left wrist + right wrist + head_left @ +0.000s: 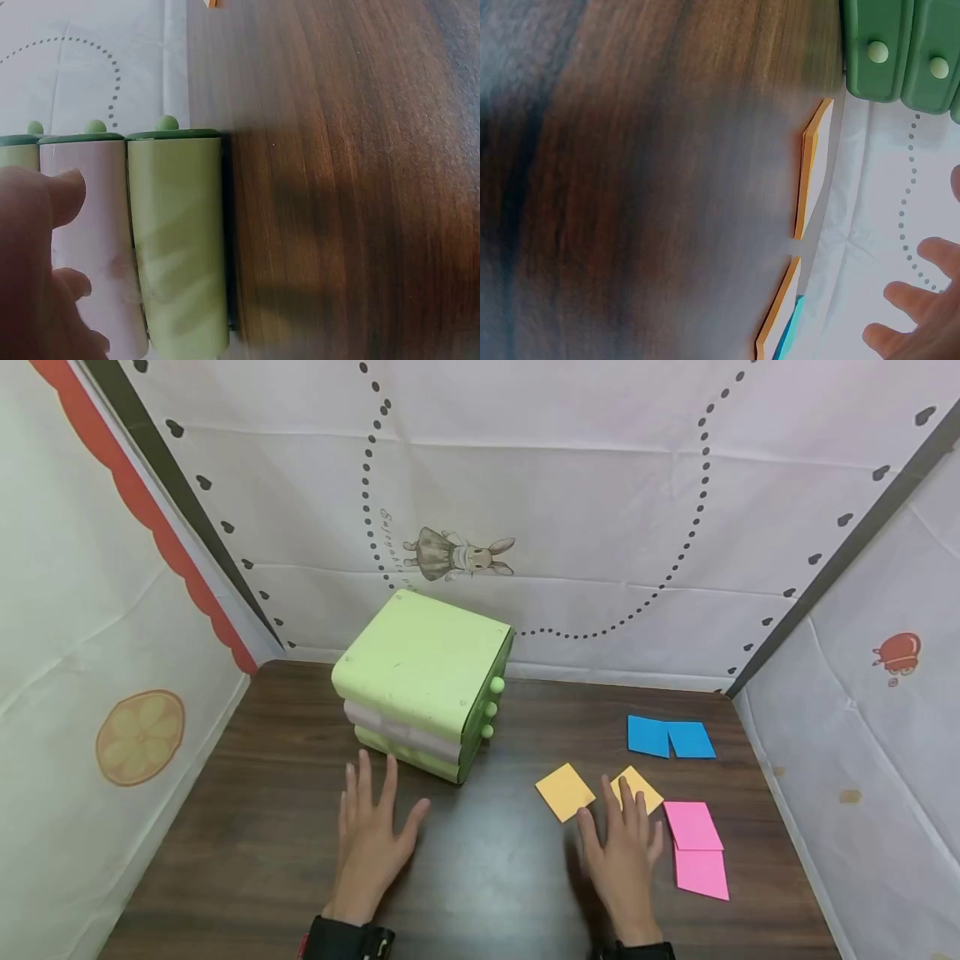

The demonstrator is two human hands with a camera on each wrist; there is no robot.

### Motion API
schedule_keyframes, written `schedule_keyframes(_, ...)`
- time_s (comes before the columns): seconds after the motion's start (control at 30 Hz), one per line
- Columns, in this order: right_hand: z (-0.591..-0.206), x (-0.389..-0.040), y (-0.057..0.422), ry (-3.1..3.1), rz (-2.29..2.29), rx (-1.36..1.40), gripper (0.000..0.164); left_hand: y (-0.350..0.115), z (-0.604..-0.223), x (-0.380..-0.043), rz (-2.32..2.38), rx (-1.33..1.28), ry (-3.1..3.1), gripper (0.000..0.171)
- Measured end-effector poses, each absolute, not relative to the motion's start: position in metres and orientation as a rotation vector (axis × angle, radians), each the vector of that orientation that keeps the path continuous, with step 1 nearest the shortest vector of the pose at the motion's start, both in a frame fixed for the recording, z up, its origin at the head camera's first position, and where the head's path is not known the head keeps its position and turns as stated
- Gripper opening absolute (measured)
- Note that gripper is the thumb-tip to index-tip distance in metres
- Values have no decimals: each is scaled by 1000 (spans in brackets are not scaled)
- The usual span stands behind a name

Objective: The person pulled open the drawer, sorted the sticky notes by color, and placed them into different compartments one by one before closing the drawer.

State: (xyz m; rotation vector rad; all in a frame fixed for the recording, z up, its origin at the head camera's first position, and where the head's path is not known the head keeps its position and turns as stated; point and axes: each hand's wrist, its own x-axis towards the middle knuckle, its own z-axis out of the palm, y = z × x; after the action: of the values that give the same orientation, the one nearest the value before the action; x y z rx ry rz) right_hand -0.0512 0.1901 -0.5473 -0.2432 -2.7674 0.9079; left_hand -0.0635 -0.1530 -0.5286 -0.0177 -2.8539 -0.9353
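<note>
A small light-green drawer box [423, 664] with a pale pink middle layer stands on the dark wooden table, its round knobs facing right. My left hand [371, 843] is spread just in front of the box, holding nothing; whether a fingertip touches it I cannot tell. In the left wrist view its fingers overlap the pink drawer [90, 240]. My right hand [621, 860] hovers with loosely straight fingers over the right yellow sticky-note pad [647, 789], partly covering it. Another yellow pad [565, 792] lies to its left. Nothing is held in the right hand.
Two blue sticky-note pads [648, 736] lie side by side at the back right. Two pink pads [693, 827] sit right of my right hand, one before the other. Printed white cloth walls [585, 527] enclose the table's back and sides.
</note>
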Motion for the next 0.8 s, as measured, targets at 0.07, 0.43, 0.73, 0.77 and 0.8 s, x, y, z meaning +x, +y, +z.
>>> schedule_keyframes(0.07,-547,-53,192,-2720,932,-225,62,-153,-528,-64,-962,-21,-2817,79)
schedule_keyframes(0.43,-539,-61,199,-2631,1073,-245,37,-159,-523,-70,-1015,42,-2556,40)
schedule_keyframes(0.73,-537,-65,205,-2643,1078,-257,23,-178,-503,-94,-1018,91,-2393,28)
schedule_keyframes(0.77,-536,-66,205,-2647,1098,-262,24,-182,-498,-100,-1037,113,-2368,30)
schedule_keyframes(0.8,-537,-66,205,-2651,1121,-268,25,-186,-492,-105,-1054,141,-2345,32)
